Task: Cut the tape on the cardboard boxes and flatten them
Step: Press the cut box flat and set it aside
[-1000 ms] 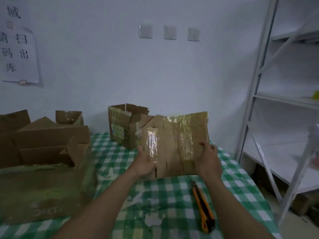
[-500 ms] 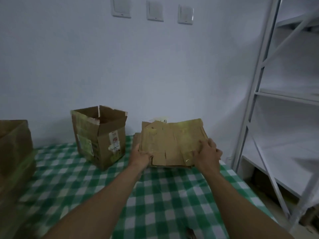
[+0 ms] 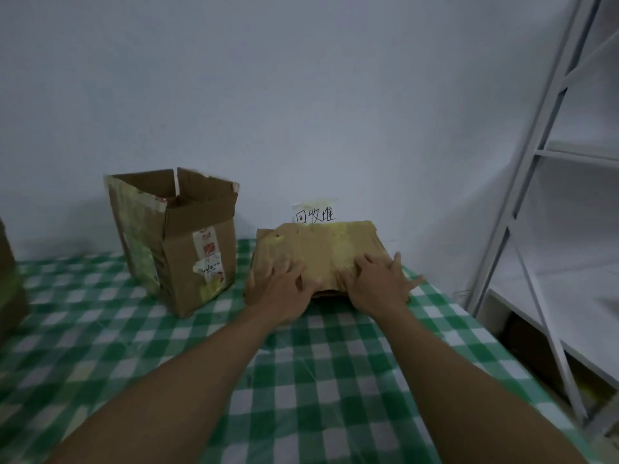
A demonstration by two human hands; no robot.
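Left hand and right hand press, fingers spread, on the flat box. The upright box stands just left of the left hand, which is nearer.

One left hand, one right hand, one open box, one flattened cardboard pile, one label.

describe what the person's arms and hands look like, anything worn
The left forearm and right forearm are bare, with no sleeves in view. The left grip and right grip are ungloved hands; no watch, ring or wristband shows. Motion blur softens the fingers.
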